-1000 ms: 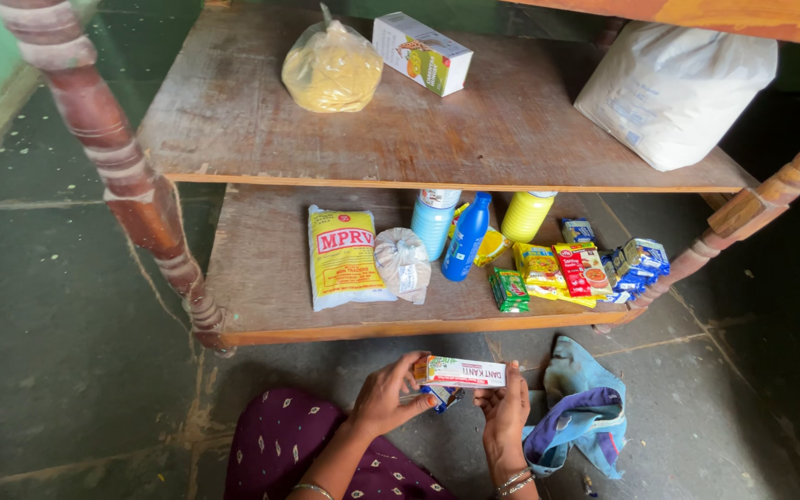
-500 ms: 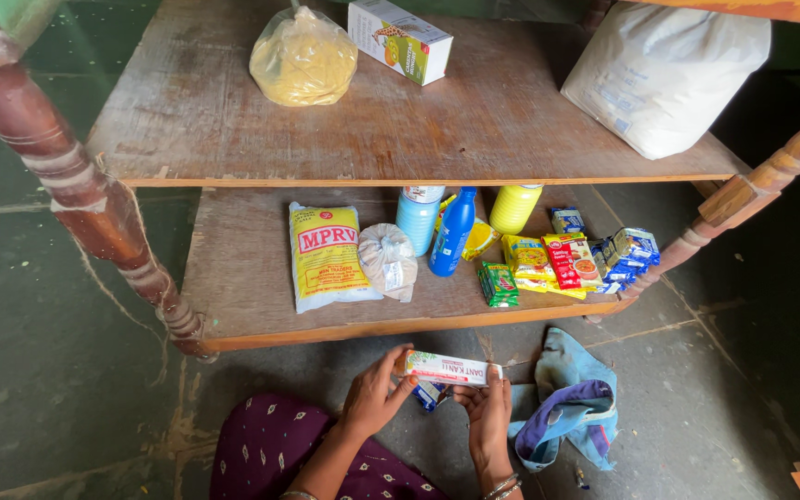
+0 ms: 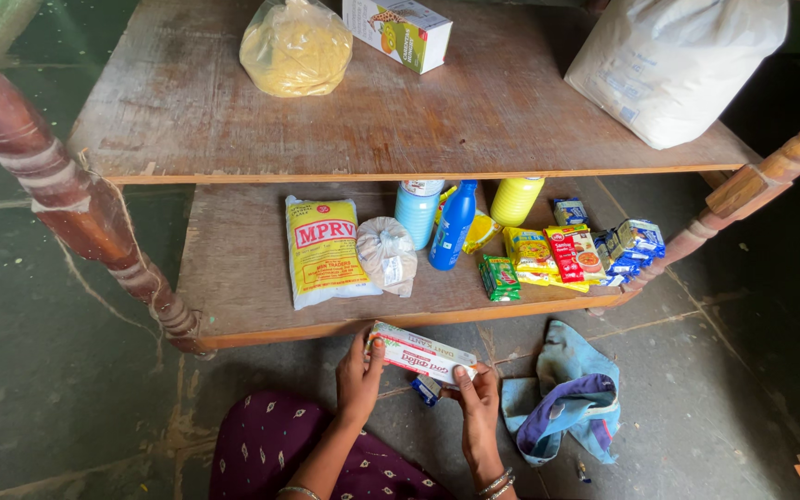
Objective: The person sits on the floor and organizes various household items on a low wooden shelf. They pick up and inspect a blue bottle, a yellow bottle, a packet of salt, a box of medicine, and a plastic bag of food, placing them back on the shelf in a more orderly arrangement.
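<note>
Below the lower shelf [image 3: 233, 278], both hands' fingers still pinch the long carton [image 3: 420, 352], now tilted rightward.

A yellow bag [image 3: 297, 48] and white sack [image 3: 668, 60] sit above 3 bottles [image 3: 455, 225].

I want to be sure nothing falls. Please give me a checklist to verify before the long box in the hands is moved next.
1. Both hands on the long box: ok, left hand at one end, right hand at the other.
2. Free space on lower shelf: ok, bare wood left of the yellow packet.
3. Blue bottle upright: ok.
4. Small blue thing under the box: cannot tell what it is.
5. Blue cloth away from the hands: ok, on the floor.
</note>
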